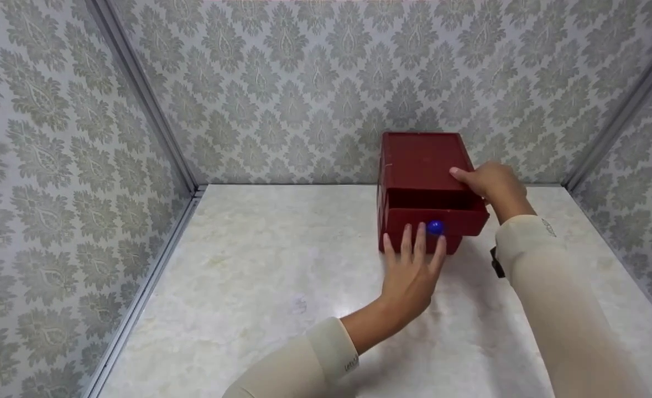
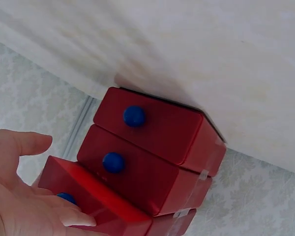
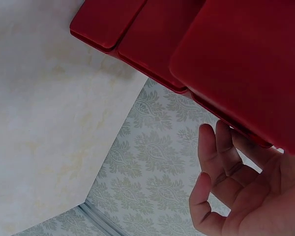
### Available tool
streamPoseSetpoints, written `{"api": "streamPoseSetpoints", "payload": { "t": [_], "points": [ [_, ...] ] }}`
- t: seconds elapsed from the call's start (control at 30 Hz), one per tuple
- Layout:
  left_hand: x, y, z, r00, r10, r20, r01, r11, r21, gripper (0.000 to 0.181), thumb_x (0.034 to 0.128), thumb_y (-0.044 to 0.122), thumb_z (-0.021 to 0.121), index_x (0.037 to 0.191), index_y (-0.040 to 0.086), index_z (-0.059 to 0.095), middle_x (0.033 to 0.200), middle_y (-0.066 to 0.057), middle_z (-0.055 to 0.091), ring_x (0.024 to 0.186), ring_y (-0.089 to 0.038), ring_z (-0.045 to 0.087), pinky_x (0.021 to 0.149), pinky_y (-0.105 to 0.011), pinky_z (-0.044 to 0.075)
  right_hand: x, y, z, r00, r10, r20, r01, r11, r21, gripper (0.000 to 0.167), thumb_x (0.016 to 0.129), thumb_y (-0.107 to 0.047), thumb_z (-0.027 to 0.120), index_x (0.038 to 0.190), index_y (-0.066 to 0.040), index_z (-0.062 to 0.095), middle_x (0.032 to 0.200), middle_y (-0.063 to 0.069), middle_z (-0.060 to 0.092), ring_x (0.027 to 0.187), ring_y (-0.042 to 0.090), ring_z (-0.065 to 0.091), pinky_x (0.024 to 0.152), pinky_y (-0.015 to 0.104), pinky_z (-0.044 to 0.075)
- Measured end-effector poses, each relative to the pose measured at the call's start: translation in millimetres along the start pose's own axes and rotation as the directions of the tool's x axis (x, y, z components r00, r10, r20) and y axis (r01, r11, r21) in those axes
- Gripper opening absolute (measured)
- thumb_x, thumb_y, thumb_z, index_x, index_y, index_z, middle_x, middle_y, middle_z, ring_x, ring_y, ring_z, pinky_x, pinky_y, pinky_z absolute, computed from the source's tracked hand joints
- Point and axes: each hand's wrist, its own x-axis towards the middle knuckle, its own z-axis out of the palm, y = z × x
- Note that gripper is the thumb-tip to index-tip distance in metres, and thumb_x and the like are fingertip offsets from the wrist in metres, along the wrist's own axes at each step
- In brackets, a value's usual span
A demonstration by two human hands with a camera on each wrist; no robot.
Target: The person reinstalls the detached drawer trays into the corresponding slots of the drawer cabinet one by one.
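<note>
A red cabinet (image 1: 422, 160) stands against the back wall, with three stacked drawers visible in the left wrist view. Its top drawer (image 1: 465, 222) is pulled partly out, and a dark gap shows behind the front panel. My left hand (image 1: 411, 279) has its fingers spread and extended at that drawer's front, around the blue knob (image 1: 436, 227). The lower two drawers, with blue knobs (image 2: 134, 116), are closed. My right hand (image 1: 497, 185) holds the cabinet's upper right edge, thumb on top and fingers at the side. The drawer's contents are hidden.
A pale marbled table (image 1: 259, 276) lies under the cabinet. Patterned walls (image 1: 303, 94) enclose the back and both sides, with a grey metal strip (image 1: 143, 99) along the left corner. Clear tape (image 2: 182, 213) crosses the cabinet's side.
</note>
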Motion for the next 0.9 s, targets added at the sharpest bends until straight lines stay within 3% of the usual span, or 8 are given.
{"api": "streamPoseSetpoints", "payload": {
  "t": [0.23,0.47,0.57,0.8,0.9],
  "points": [
    [6.9,-10.7,8.5,0.999,-0.017,0.029,0.017,1.0,0.009,0.073,0.0889,0.047,0.07,0.152,0.02,0.043,0.164,-0.018,0.034,0.15,-0.04,0.036,0.11,-0.072,0.035,-0.5,-3.6,-0.4,1.0,0.008,0.01,-0.008,1.0,-0.004,0.098,0.088,-0.083,0.044,0.13,0.003,0.061,0.13,0.03,0.059,0.102,0.038,0.062,0.08,0.052,0.053],
    [18.6,-28.2,21.5,0.981,-0.045,0.187,0.044,0.999,0.01,0.065,0.0949,0.045,0.064,0.15,0.018,0.042,0.17,-0.015,0.02,0.155,-0.038,0.026,0.113,-0.072,0.031,-2.1,-6.3,-0.3,1.0,-0.004,0.003,0.004,1.0,0.029,0.095,0.087,-0.083,0.046,0.121,0.004,0.065,0.112,0.023,0.07,0.091,0.032,0.071,0.068,0.044,0.052],
    [21.9,-34.7,27.2,0.975,-0.057,0.217,0.057,0.998,0.009,0.063,0.096,0.043,0.064,0.15,0.019,0.042,0.171,-0.012,0.017,0.156,-0.037,0.023,0.113,-0.072,0.03,-1.3,-6.5,-0.2,1.0,-0.009,0.014,0.009,0.999,0.038,0.092,0.088,-0.083,0.046,0.118,0.002,0.066,0.115,0.024,0.07,0.093,0.033,0.072,0.067,0.043,0.053],
    [24.3,-39.4,30.3,0.977,-0.041,0.209,0.051,0.998,-0.042,0.061,0.0959,0.039,0.065,0.149,0.019,0.043,0.171,-0.008,0.019,0.156,-0.036,0.023,0.112,-0.073,0.03,3.1,-1.3,-1.0,1.0,-0.01,0.022,0.009,0.999,0.048,0.098,0.086,-0.085,0.046,0.123,0.004,0.064,0.12,0.026,0.068,0.094,0.034,0.073,0.068,0.045,0.054],
    [24.0,-42.4,29.9,0.99,-0.019,0.142,0.029,0.997,-0.073,0.055,0.0971,0.038,0.062,0.146,0.017,0.046,0.168,-0.008,0.029,0.154,-0.033,0.03,0.113,-0.071,0.032,5.9,5.5,-1.7,0.998,-0.039,0.039,0.035,0.995,0.088,0.103,0.086,-0.085,0.046,0.13,0.007,0.06,0.125,0.029,0.065,0.095,0.034,0.074,0.078,0.05,0.057]
  ]
}}
